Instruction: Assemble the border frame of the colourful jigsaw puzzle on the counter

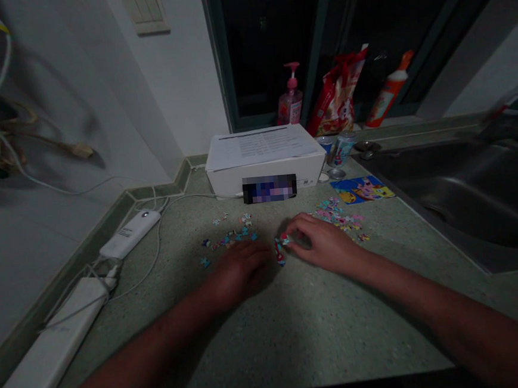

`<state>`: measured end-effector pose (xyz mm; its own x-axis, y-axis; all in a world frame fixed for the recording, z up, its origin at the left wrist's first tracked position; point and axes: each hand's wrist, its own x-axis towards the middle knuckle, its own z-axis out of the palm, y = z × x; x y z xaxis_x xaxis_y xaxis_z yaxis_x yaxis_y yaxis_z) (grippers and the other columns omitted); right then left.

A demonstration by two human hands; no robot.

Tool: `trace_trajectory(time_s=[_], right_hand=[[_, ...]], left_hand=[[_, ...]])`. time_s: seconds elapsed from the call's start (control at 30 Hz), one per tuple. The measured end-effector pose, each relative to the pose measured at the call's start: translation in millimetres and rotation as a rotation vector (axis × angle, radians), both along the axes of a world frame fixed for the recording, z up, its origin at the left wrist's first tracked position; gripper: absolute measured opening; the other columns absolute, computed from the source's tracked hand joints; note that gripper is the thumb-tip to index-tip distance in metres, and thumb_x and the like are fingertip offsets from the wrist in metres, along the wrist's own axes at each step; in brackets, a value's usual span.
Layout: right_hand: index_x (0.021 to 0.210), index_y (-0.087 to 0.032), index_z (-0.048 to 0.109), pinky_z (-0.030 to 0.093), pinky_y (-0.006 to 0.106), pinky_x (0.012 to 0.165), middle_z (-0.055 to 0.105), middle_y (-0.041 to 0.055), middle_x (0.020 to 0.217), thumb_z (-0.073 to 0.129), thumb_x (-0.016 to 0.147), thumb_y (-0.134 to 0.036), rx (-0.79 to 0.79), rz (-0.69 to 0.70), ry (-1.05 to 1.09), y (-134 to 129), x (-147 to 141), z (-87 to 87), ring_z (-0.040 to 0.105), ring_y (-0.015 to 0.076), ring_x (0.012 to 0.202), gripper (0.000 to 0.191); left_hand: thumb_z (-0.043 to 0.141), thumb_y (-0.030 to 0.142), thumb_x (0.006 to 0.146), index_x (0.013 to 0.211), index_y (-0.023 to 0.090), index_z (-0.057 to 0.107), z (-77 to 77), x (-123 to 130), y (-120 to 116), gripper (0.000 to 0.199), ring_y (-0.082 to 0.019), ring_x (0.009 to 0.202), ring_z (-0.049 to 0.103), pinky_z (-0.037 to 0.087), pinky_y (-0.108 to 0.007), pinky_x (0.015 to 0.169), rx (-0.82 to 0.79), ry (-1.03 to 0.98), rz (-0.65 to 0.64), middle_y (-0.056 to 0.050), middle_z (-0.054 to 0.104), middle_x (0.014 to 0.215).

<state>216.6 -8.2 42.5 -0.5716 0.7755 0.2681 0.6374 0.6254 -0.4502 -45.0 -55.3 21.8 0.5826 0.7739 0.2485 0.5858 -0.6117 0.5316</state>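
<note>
On the counter point(297, 334), jigsaw pieces point(280, 252) touch the right hand point(321, 243).

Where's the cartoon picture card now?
In the head view, the cartoon picture card lies right of the white box, by the sink, just beyond the loose puzzle pieces.

Jigsaw pieces point(229, 238) lie in two loose clusters on the countertop point(324, 344) — a box point(267, 178) behind them with papers point(262, 147) on top, a sink point(460, 196) to the right, a power strip point(130, 235) to the left.
</note>
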Motion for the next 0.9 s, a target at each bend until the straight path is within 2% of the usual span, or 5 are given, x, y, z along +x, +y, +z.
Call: trace_trajectory(time_s=[0.17, 0.37, 0.47, 0.7, 0.9], right_hand=[[0.102, -0.022, 0.071, 0.055, 0.035, 0.084, 0.073, 0.0069, 0.103, 0.074, 0.089, -0.017, -0.068, 0.001, -0.115, 2.5, 4.5, -4.8, 0.071, 0.0233, 0.095, 0.015], [0.102, -0.023, 0.07, 0.054, 0.037, 0.09, 0.071, 0.0064, 0.107, 0.076, 0.087, -0.016, -0.134, 0.024, -0.144, -7.0, 8.1, -3.7, 0.071, 0.0239, 0.101, 0.018], [0.1, -0.023, 0.069, 0.054, 0.038, 0.09, 0.071, 0.0062, 0.107, 0.077, 0.086, -0.016, -0.138, 0.031, -0.152, -8.3, 9.0, -5.1, 0.071, 0.0249, 0.102, 0.017], [0.098, -0.023, 0.07, 0.054, 0.038, 0.09, 0.07, 0.0062, 0.106, 0.078, 0.085, -0.015, -0.144, 0.061, -0.151, -11.9, 13.0, -7.5, 0.07, 0.0248, 0.103, 0.017], [0.101, -0.024, 0.07, 0.054, 0.036, 0.092, 0.071, 0.0041, 0.108, 0.078, 0.087, -0.013, -0.151, 0.085, -0.082, -26.2, 6.2, -7.1, 0.069, 0.0219, 0.103, 0.019]], left_hand=[[0.059, 0.027, 0.104, 0.139, 0.025, 0.068, -3.2, -0.3, 0.6, 0.036, -0.031, 0.138, 0.061, 0.046, -0.056, 0.117, 0.124, 0.1, -0.142, -0.01, 0.069, 0.147], [0.063, 0.028, 0.103, 0.14, 0.023, 0.067, -3.0, 0.1, 0.2, 0.038, -0.03, 0.137, 0.062, 0.046, -0.053, 0.117, 0.141, 0.168, -0.183, -0.011, 0.069, 0.145], [0.06, 0.027, 0.104, 0.134, 0.024, 0.07, 4.0, -6.0, 1.7, 0.032, -0.03, 0.124, 0.067, 0.05, -0.051, 0.109, 0.15, 0.172, -0.112, -0.01, 0.074, 0.135], [0.057, 0.028, 0.103, 0.117, 0.024, 0.075, 21.2, -35.4, 17.7, 0.023, -0.028, 0.11, 0.069, 0.051, -0.047, 0.104, 0.136, 0.13, 0.334, -0.008, 0.078, 0.117], [0.057, 0.029, 0.102, 0.11, 0.028, 0.076, 14.8, -16.7, 7.9, 0.021, -0.03, 0.106, 0.067, 0.05, -0.05, 0.099, 0.087, 0.171, 0.128, -0.008, 0.078, 0.111]])
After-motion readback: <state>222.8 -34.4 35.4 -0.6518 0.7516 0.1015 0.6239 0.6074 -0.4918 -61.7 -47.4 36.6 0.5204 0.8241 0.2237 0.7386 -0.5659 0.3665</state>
